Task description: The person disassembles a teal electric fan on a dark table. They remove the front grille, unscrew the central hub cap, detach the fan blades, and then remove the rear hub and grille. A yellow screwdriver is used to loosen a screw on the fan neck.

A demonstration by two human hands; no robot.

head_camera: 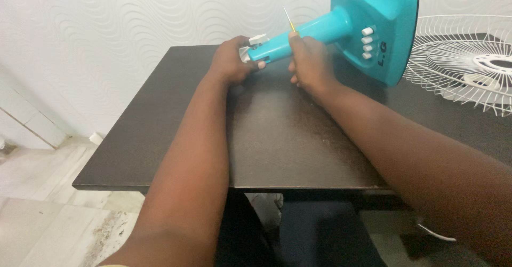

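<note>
A turquoise fan stand (373,27) lies on its side on the dark table (277,139), its square base with white push buttons to the right and its neck pointing left. My left hand (230,61) grips the end of the neck, where a white and grey fitting sticks out. My right hand (309,64) rests against the neck's middle and holds a thin screwdriver (289,20) with a yellow handle, its shaft pointing up.
A white wire fan guard (469,64) lies flat at the table's right side, next to the stand's base. A white textured wall stands behind the table. Pale tiled floor shows to the left and below the table's front edge.
</note>
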